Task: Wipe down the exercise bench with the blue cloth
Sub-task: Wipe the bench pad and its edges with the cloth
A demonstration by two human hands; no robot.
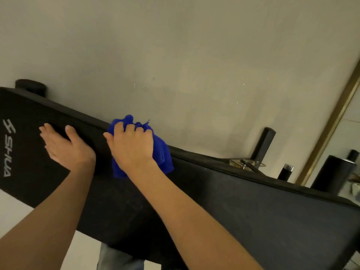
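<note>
The black padded exercise bench runs slanted across the view from the left edge to the lower right, with a grey logo printed at its left end. My right hand presses the bunched blue cloth against the bench's far edge, fingers curled over it. My left hand lies flat on the pad just left of the cloth, fingers spread and holding nothing.
A grey floor fills the space beyond the bench. A black foam roller end pokes out at the upper left. Black frame posts and foam rollers stand at the right, by a gold-trimmed mirror edge.
</note>
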